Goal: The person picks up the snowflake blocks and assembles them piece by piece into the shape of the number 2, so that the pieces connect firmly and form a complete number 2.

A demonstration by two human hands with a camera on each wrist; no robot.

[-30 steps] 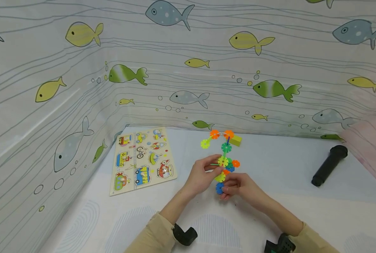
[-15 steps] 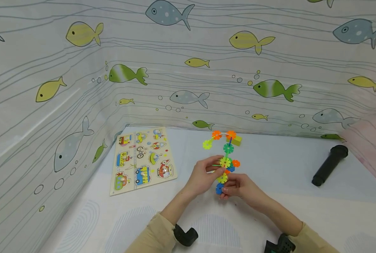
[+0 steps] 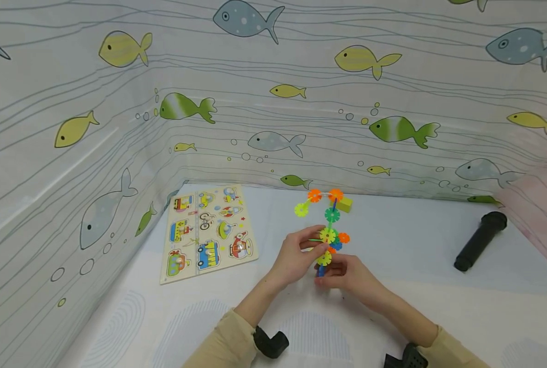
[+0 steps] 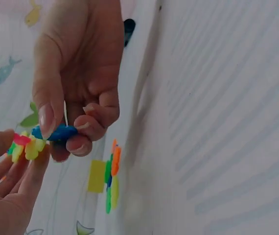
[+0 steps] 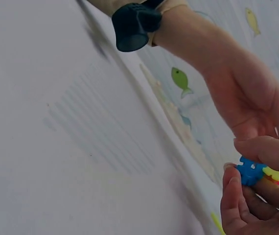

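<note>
My left hand [image 3: 296, 255] pinches a chain of notched plastic building discs between thumb and fingers, around a yellow disc [image 3: 327, 235]. The chain runs up through a green disc [image 3: 332, 214] to orange ones and ends at a yellow-green disc [image 3: 301, 209]. At its near end is a lower yellow disc [image 3: 324, 257]. Just below that, my right hand [image 3: 358, 278] pinches a blue disc [image 5: 249, 171], seen nearly edge-on in the head view. The blue disc meets the yellow one in the right wrist view; whether they are locked together is hidden by fingers.
A yellow block [image 3: 344, 205] lies behind the chain. Orange [image 3: 344, 237] and blue [image 3: 336, 246] discs show beyond the hands. A wooden vehicle puzzle board [image 3: 209, 235] lies left, a black cylinder [image 3: 480, 240] right. A fish-print sheet [image 3: 273, 117] stands behind.
The chain has shifted slightly right since a second ago. The blue disc has turned from face-on to nearly edge-on as my right fingers moved; the left hand keeps its pinch.
</note>
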